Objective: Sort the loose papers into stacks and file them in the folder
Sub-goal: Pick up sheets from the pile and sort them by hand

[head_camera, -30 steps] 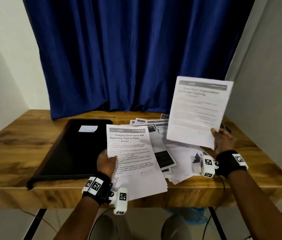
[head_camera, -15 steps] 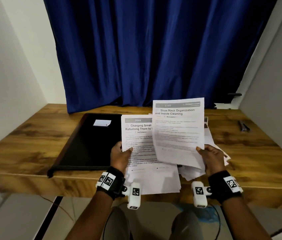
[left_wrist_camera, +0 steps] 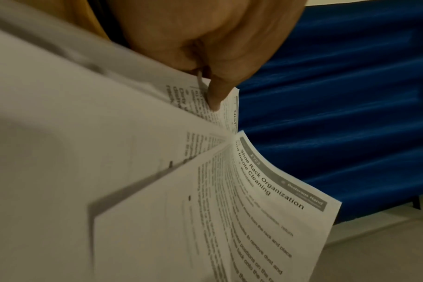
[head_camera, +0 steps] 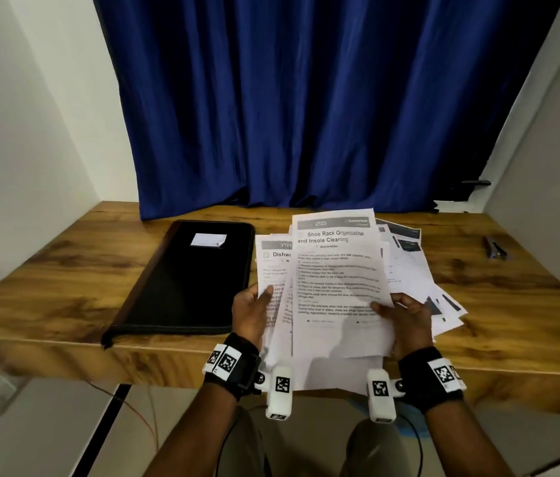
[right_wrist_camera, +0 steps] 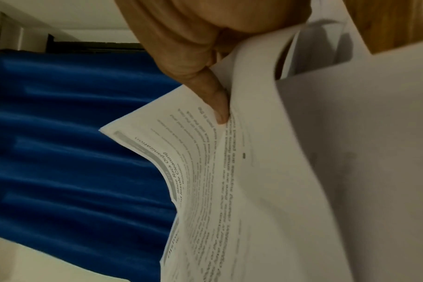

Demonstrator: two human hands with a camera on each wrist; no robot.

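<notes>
You hold a bundle of printed sheets (head_camera: 337, 297) up between both hands, over the near edge of the wooden surface (head_camera: 65, 297), at about 6 o'clock in the head view. Your left hand (head_camera: 251, 315) grips the bundle's left edge, thumb pressed on the printed face and the other fingers hidden behind the paper. Your right hand (head_camera: 406, 321) grips the right edge the same way, thumb on top. The front sheet reads "Shoe Rack Organization and Insole Cleaning". Behind it, to its 9 o'clock, another sheet (head_camera: 273, 266) peeks out with a heading starting "Dishw".

From the left wrist view, your thumb (left_wrist_camera: 217, 95) pins the sheets where they fan apart. From the right wrist view, your thumb (right_wrist_camera: 217, 103) presses into a curl in the front sheet.

The folder (head_camera: 189, 280), black and shut, lies flat on the surface at 9 o'clock from the bundle, just beside it. A small white label (head_camera: 208, 240) sits on its far end.

More loose papers (head_camera: 419, 280) lie spread on the surface at 3 o'clock from the bundle, partly under it. A dark pen-like object (head_camera: 494, 252) lies well apart at 2 o'clock. A blue curtain (head_camera: 306, 105) hangs behind the surface at 12 o'clock.
</notes>
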